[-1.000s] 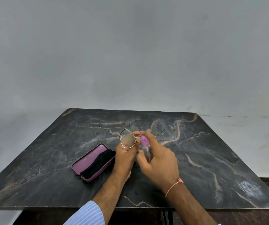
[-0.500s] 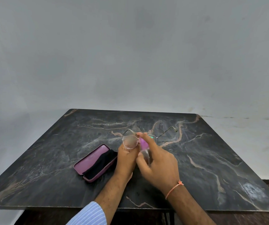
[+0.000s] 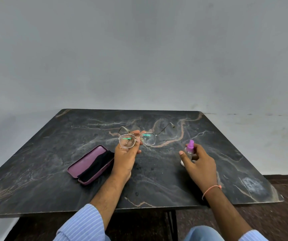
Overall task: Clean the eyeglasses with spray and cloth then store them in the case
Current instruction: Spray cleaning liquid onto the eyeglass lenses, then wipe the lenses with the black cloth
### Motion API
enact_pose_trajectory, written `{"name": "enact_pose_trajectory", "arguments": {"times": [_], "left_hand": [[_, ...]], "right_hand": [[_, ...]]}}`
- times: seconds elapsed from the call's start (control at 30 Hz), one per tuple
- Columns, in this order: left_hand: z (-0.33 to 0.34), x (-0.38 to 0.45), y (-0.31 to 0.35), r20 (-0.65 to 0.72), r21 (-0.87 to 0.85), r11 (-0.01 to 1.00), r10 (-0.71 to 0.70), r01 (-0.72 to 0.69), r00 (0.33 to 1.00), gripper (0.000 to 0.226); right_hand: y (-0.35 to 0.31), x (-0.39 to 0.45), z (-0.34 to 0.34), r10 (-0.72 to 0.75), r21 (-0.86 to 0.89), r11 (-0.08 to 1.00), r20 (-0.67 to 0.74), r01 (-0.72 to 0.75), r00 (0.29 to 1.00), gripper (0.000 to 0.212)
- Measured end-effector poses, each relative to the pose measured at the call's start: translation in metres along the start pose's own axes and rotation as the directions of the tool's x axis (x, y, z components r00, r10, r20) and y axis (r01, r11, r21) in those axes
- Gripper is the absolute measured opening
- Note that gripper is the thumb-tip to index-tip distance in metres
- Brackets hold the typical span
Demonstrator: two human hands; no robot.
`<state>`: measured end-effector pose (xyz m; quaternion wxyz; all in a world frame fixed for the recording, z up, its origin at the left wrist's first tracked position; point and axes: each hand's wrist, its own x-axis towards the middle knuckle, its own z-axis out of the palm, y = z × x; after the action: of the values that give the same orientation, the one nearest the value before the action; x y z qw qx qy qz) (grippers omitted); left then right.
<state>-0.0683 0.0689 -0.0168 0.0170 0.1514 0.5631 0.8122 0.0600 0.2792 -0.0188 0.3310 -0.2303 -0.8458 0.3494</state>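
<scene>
The left hand (image 3: 125,156) is pinching the eyeglasses (image 3: 137,139) at frame centre; the right hand (image 3: 198,161) is loosely gripping the spray bottle (image 3: 189,151) right of them. Wiping and storing are looking undone: the cloth (image 3: 97,165) is lying in the open case (image 3: 89,164), lower left on the desk (image 3: 235,153)

Two hands are in view: one left hand (image 3: 125,158) and one right hand (image 3: 199,164). There is one pair of eyeglasses (image 3: 137,139), with two lenses and two temple arms showing. One spray bottle (image 3: 189,152) with a single purple cap appears. One open purple case (image 3: 90,164) lies on the one dark marble table (image 3: 53,145). One black cloth (image 3: 99,163) sits in the case; it looks like a single piece, though its folds make that hard to confirm. One orange wristband (image 3: 211,188) is on the right wrist. Two striped blue sleeves show, one per arm.
</scene>
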Motion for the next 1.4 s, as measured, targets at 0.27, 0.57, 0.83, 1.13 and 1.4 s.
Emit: {"name": "enact_pose_trajectory", "arguments": {"times": [0.27,0.57,0.83,1.13,1.4], "left_hand": [[-0.001,0.000,0.000,0.004,-0.025,1.000,0.005,-0.005,1.000,0.024],[-0.001,-0.004,0.004,0.052,-0.050,0.999,-0.001,0.003,0.999,0.024],[0.000,-0.013,0.012,0.200,-0.094,0.993,-0.054,0.074,0.978,0.023],[0.000,-0.015,0.011,0.230,-0.125,0.987,-0.071,0.102,0.971,0.024],[0.001,-0.017,0.013,0.255,-0.108,0.988,-0.077,0.107,0.964,0.030]], "right_hand": [[0.002,-0.002,-0.001,0.011,0.034,0.999,0.040,-0.012,0.999,0.058],[-0.021,-0.026,-0.003,-0.609,-0.202,0.793,-0.248,0.575,0.753,0.065],[-0.060,-0.011,0.012,-0.359,0.130,0.932,0.207,0.338,0.910,0.082],[-0.068,0.009,0.013,-0.451,0.158,0.891,0.225,0.425,0.863,0.063],[-0.070,0.009,0.007,-0.515,0.170,0.856,0.203,0.488,0.833,0.055]]}}
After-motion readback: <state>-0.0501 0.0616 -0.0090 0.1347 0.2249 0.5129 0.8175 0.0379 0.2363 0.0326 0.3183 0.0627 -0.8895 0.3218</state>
